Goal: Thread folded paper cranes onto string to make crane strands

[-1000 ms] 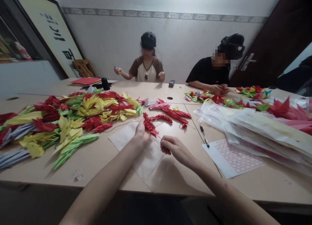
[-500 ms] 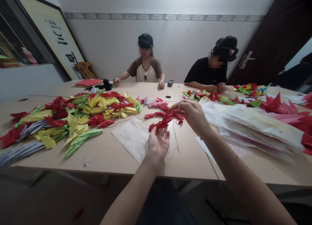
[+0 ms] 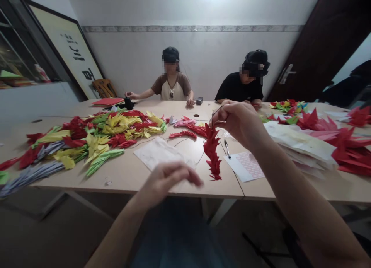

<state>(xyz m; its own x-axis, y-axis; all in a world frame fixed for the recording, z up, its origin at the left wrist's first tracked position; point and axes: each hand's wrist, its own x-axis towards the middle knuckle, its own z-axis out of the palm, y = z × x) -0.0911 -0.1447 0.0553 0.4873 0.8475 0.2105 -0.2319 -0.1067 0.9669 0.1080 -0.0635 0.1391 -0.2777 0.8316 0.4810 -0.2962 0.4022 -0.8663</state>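
From the pinched fingers of my right hand (image 3: 236, 119) hangs a strand of red folded-paper pieces (image 3: 213, 154), stacked along a thin dark thread; the strand dangles over the table's front part. My left hand (image 3: 171, 179), blurred by motion, is empty with its fingers stretched loosely, left of the strand and apart from it. Behind the strand lies another red folded-paper strand (image 3: 183, 134) on the table. A white plastic bag (image 3: 162, 154) lies flat beyond my left hand.
At left spreads a heap of red, yellow, green and grey folded-paper bundles (image 3: 116, 125). A pen (image 3: 227, 149), a white paper sheet (image 3: 243, 165), plastic sleeves (image 3: 301, 140) and red paper pieces (image 3: 344, 148) lie at right. Two people sit across the table.
My right hand has lifted the red strand, which now hangs down from it. My left hand has let go of the strand and moved left and down.
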